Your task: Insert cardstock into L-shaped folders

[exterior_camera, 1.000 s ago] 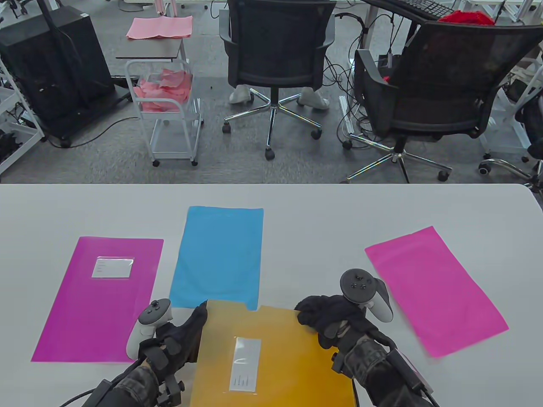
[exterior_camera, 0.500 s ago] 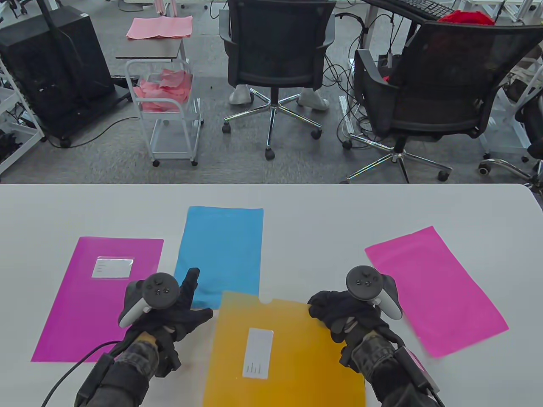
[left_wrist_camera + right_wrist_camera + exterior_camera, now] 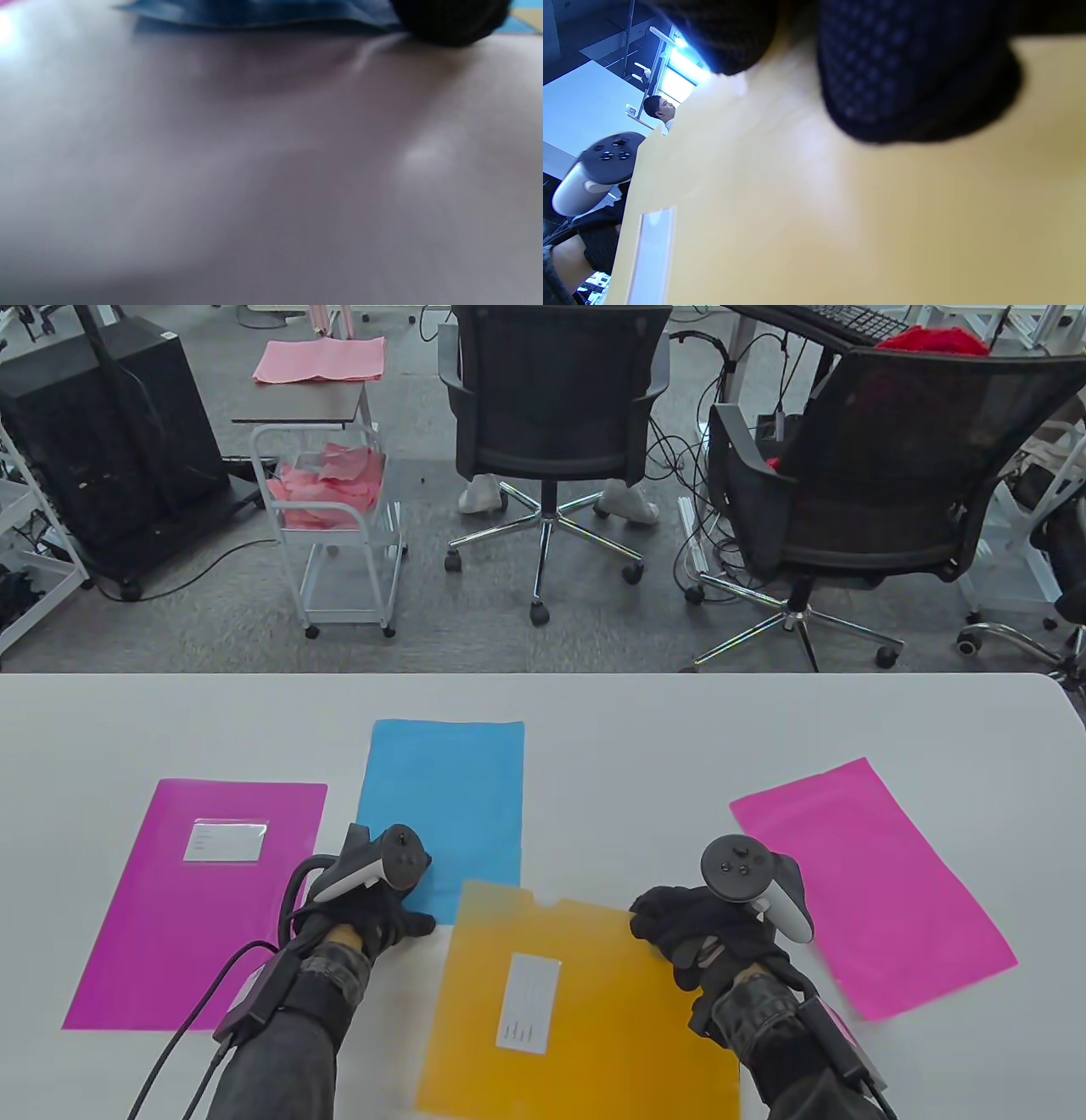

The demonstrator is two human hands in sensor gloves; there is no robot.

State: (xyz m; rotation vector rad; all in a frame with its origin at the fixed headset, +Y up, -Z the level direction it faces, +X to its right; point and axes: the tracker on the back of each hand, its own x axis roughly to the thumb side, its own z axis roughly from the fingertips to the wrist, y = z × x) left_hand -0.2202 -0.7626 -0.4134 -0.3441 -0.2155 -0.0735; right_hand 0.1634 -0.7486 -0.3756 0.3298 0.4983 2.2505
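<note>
R hand point(image 3: 696, 929) grips the far-right corner of the yellow folder point(image 3: 585, 1010), fingers curled over its edge; in the right wrist view the fingertips point(image 3: 908, 84) press on the yellow sheet. Folder lies on the table point(image 3: 636, 746) at the near edge, btwn both hands, its bottom cut off by the frame. L hand point(image 3: 373, 912) sits at the near-left corner of the blue cardstock point(image 3: 441, 806), fingers bent down; can't tell if it pinches the sheet or just touches it. Left wrist view is blurred: only table, a blue edge point(image 3: 254, 17) and one dark fingertip point(image 3: 449, 21). Magenta folder point(image 3: 199, 899) w/ label far left, magenta cardstock point(image 3: 870, 882) right. White label on yellow folder point(image 3: 528, 1003): text too small to read.
</note>
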